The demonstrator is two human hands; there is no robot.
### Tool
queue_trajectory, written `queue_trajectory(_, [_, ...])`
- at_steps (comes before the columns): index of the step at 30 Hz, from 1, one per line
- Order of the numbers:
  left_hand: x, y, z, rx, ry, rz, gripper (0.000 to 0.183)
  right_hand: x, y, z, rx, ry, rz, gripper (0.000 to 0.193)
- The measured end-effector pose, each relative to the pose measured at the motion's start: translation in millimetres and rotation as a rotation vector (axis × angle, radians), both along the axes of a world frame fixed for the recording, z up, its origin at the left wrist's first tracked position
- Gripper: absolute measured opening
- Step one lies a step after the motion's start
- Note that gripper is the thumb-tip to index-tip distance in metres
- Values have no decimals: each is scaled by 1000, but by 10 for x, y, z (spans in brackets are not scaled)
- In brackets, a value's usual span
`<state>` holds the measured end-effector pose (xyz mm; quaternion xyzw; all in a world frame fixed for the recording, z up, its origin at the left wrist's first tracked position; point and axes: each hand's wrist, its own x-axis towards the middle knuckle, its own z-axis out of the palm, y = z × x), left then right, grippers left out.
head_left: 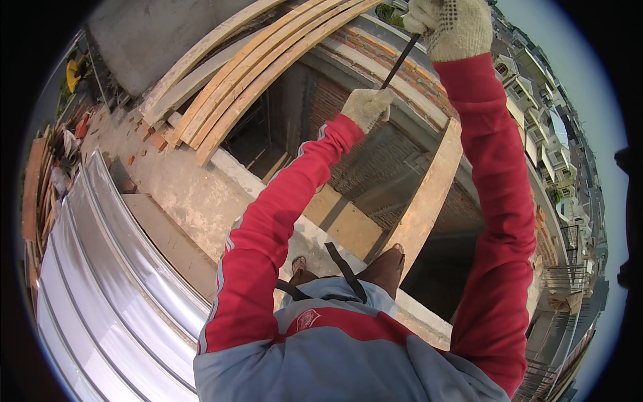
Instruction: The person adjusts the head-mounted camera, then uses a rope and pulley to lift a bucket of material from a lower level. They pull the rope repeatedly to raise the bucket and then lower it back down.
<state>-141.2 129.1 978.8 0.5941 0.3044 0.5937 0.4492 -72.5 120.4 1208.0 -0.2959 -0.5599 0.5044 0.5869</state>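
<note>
Both my hands wear pale knitted work gloves. My left hand (368, 109) is closed on the lower end of a thin, straight black rod or taut cord (400, 61); which of the two I cannot tell. Higher up, at the picture's top edge, my right hand (457, 30) is closed around the same black length, with its arm raised and part of the glove cut off. The black length slants up to the right between them, over a deep brick-walled opening (382, 167). What lies past the right hand is out of view.
A wooden plank (429, 194) spans the opening, with one foot on or beside it. Several long timbers (234, 100) lie across the opening's left part. Shiny corrugated metal sheets (100, 295) rest at left. Far left, a person in yellow (72, 74). Rooftops (556, 141) lie far below at right.
</note>
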Motion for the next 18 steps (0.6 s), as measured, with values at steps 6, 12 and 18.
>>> queue_trajectory(6, [1042,340,55,-213,226,-162,48,1029,175,105,20,132,-283,42])
queue_trajectory(12, [2019,427,155,-148,189,-402,46,1947,-99,286,25,163,-573,43])
queue_trajectory(18, [2821,275,6,-73,371,-503,47,2665,-457,211,-33,184,-947,45])
